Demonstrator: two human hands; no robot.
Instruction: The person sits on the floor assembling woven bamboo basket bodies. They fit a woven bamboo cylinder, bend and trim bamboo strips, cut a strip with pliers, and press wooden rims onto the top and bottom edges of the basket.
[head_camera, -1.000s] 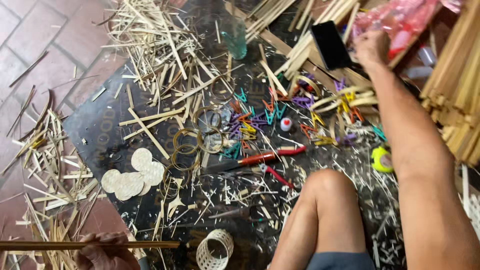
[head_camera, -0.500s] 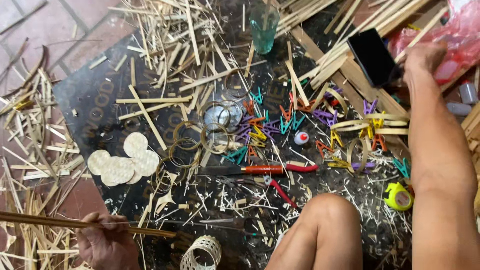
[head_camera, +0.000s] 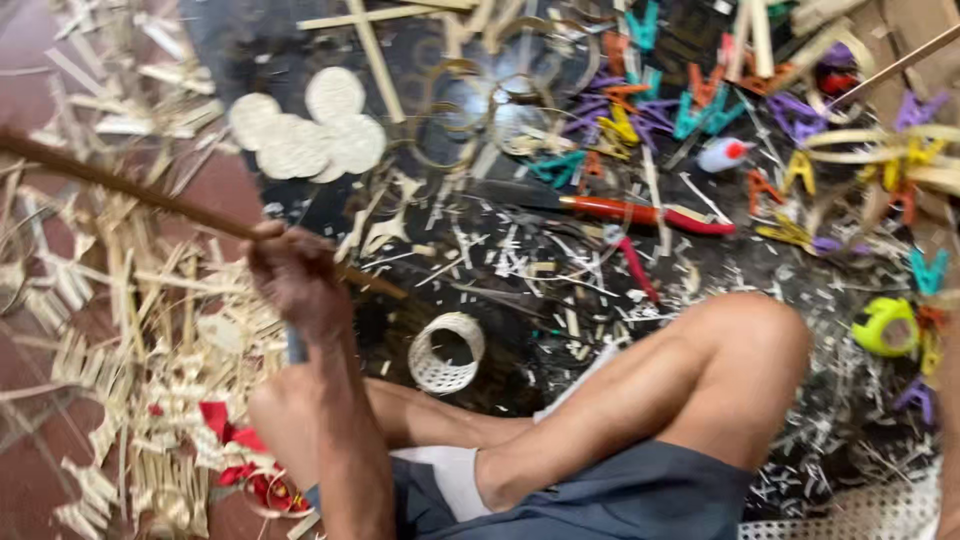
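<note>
My left hand (head_camera: 295, 282) is closed around a long brown bamboo stick (head_camera: 130, 185) that slants from the upper left down to the right, over the dark mat (head_camera: 250, 40). Just right of the hand, a small woven ring basket (head_camera: 445, 352) stands on the mat in front of my crossed legs (head_camera: 700, 380). My right hand is out of the picture. A few round woven discs (head_camera: 305, 125) lie beyond the stick.
A red-handled knife (head_camera: 640, 212) lies mid-mat among shavings. Several coloured clips (head_camera: 700, 110) and bamboo rings (head_camera: 470, 110) lie farther back. A yellow-green tape measure (head_camera: 885, 325) is at the right. Bamboo strips (head_camera: 150, 330) and a red scrap (head_camera: 235, 450) litter the left floor.
The view has dropped and closed in on the mat. My left hand with the stick has come up toward the middle. My right hand, which reached to the far right, has left the view.
</note>
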